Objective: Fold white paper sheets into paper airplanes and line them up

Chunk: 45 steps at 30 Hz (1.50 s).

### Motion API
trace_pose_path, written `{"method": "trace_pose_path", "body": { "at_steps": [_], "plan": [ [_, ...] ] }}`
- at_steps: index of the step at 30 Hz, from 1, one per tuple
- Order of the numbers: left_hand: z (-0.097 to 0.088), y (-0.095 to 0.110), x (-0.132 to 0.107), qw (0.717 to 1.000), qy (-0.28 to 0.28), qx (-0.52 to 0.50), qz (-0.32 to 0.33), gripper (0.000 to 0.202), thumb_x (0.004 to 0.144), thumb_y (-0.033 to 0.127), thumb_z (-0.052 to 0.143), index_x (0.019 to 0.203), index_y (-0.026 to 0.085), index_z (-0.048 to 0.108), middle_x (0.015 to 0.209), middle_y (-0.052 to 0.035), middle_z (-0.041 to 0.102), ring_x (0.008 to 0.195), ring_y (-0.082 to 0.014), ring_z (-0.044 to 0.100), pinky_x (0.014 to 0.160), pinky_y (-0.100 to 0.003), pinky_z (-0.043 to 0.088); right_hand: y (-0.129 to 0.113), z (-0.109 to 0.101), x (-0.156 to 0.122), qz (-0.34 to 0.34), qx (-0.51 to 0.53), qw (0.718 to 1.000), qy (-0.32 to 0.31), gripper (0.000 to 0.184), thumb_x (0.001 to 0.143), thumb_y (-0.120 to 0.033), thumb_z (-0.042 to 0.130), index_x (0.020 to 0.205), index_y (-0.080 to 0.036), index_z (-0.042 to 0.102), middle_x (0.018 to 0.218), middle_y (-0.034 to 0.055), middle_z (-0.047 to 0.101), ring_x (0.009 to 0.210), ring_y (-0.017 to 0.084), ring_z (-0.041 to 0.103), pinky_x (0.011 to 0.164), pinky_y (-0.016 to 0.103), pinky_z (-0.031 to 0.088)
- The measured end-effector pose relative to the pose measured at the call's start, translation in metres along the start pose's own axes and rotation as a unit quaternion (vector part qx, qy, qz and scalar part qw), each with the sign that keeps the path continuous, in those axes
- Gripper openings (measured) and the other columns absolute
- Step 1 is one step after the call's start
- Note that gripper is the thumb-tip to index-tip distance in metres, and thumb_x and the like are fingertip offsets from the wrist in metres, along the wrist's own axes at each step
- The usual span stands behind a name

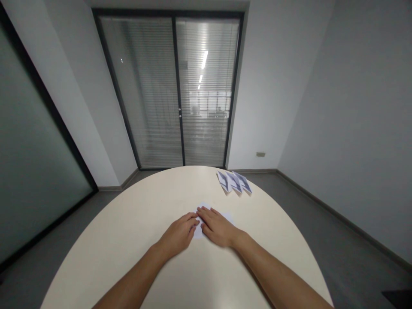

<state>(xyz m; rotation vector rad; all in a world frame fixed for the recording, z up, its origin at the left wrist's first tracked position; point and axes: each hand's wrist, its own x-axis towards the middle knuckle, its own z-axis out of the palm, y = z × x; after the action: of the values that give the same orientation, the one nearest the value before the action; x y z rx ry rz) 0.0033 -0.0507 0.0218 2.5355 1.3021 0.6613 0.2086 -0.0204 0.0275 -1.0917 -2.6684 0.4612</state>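
A sheet of pale white paper (pixel 198 234) lies on the round table in front of me, mostly covered by my hands. My right hand (pixel 219 226) rests on the paper, palm down with its fingers stretched out. At the sheet's left edge is my left hand (pixel 180 234), its fingers bent and closed on the paper. The fold lines under the fingers are hidden. Farther back on the right, several folded paper pieces (pixel 234 182) lie side by side, partly overlapping.
The cream round table (pixel 144 210) has its curved far edge just beyond the folded pieces. Behind it stands a glass partition (pixel 180 94) with blinds and dark frames. A socket plate (pixel 260 154) sits low on the white wall (pixel 283 86). Grey floor (pixel 309 193) surrounds the table.
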Motion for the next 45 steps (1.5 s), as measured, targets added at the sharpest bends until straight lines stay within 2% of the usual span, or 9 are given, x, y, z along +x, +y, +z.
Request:
{"method": "trace_pose_path", "body": {
  "at_steps": [5,9,12,17,22,28,31,38,45],
  "plan": [
    [0.0,0.001,-0.007,0.999,-0.023,0.029,-0.016,0.037,0.098,0.021,0.043,0.13,0.019,0.062,0.143,-0.0086,0.056,0.133,-0.0205,0.051,0.116,-0.037,0.039,0.008,-0.002,0.005,0.042,-0.023,0.999,-0.016,0.06,0.1,-0.035,0.029,0.155,-0.009,0.029,0.162,0.0134,0.023,0.151,0.027,0.018,0.122,0.049,0.018],
    [-0.001,0.001,-0.01,0.998,-0.04,0.048,-0.013,0.043,0.098,0.029,0.045,0.138,0.019,0.055,0.149,-0.0094,0.051,0.138,-0.0221,0.046,0.117,-0.04,0.037,0.008,-0.006,0.004,0.076,-0.046,0.996,-0.007,0.061,0.101,-0.037,0.028,0.154,-0.008,0.03,0.161,0.0152,0.025,0.15,0.029,0.02,0.122,0.049,0.018],
    [0.0,-0.004,-0.008,0.997,-0.047,0.063,-0.022,0.045,0.098,0.029,0.045,0.14,0.016,0.053,0.15,-0.0106,0.049,0.139,-0.0224,0.045,0.118,-0.039,0.036,0.005,-0.006,0.0,0.071,-0.067,0.995,0.005,0.06,0.102,-0.037,0.027,0.153,-0.006,0.032,0.16,0.0179,0.026,0.15,0.029,0.019,0.122,0.049,0.017],
    [0.002,-0.016,-0.003,0.995,-0.018,0.087,-0.052,0.045,0.098,0.029,0.042,0.139,0.015,0.053,0.149,-0.0112,0.051,0.138,-0.0221,0.046,0.118,-0.039,0.036,0.001,-0.007,-0.006,0.042,-0.049,0.997,-0.031,0.064,0.103,-0.044,0.023,0.156,-0.008,0.025,0.163,0.0167,0.018,0.151,0.03,0.014,0.122,0.051,0.017],
    [0.004,-0.026,-0.006,0.99,-0.023,0.116,-0.079,0.049,0.1,0.032,0.036,0.143,0.011,0.048,0.152,-0.0137,0.045,0.142,-0.0234,0.041,0.119,-0.039,0.033,0.003,-0.009,-0.005,0.083,-0.049,0.994,-0.053,0.068,0.103,-0.045,0.02,0.157,-0.004,0.019,0.163,0.0164,0.012,0.152,0.03,0.008,0.123,0.05,0.012],
    [0.011,-0.033,-0.011,0.976,-0.035,0.144,-0.157,0.06,0.101,0.041,0.029,0.149,0.005,0.036,0.159,-0.0208,0.028,0.149,-0.0313,0.023,0.119,-0.05,0.028,0.012,-0.007,-0.004,0.124,-0.053,0.989,-0.067,0.067,0.102,-0.043,0.018,0.158,-0.005,0.012,0.164,0.0146,0.006,0.152,0.029,0.004,0.123,0.049,0.01],
    [0.013,-0.035,-0.014,0.965,-0.027,0.164,-0.205,0.065,0.1,0.043,0.029,0.149,0.001,0.034,0.159,-0.0237,0.023,0.15,-0.0362,0.017,0.118,-0.055,0.024,0.013,-0.006,-0.003,0.134,-0.052,0.988,-0.065,0.067,0.101,-0.041,0.019,0.158,-0.005,0.011,0.164,0.0146,0.005,0.152,0.029,0.003,0.123,0.05,0.011],
    [0.008,-0.042,-0.015,0.947,0.007,0.195,-0.257,0.056,0.099,0.037,0.034,0.145,0.006,0.044,0.158,-0.0227,0.031,0.148,-0.0374,0.025,0.116,-0.056,0.025,0.017,-0.003,-0.003,0.138,-0.051,0.988,-0.055,0.065,0.1,-0.036,0.022,0.158,-0.01,0.012,0.164,0.0116,0.006,0.152,0.028,0.004,0.122,0.054,0.009],
    [-0.002,-0.052,-0.012,0.946,0.067,0.196,-0.249,0.036,0.095,0.03,0.048,0.123,0.015,0.064,0.147,-0.0166,0.05,0.138,-0.0329,0.043,0.114,-0.05,0.032,0.023,-0.002,-0.002,0.121,-0.058,0.99,-0.049,0.064,0.099,-0.033,0.025,0.158,-0.008,0.015,0.164,0.0128,0.01,0.152,0.028,0.007,0.123,0.053,0.009]
  ]
}}
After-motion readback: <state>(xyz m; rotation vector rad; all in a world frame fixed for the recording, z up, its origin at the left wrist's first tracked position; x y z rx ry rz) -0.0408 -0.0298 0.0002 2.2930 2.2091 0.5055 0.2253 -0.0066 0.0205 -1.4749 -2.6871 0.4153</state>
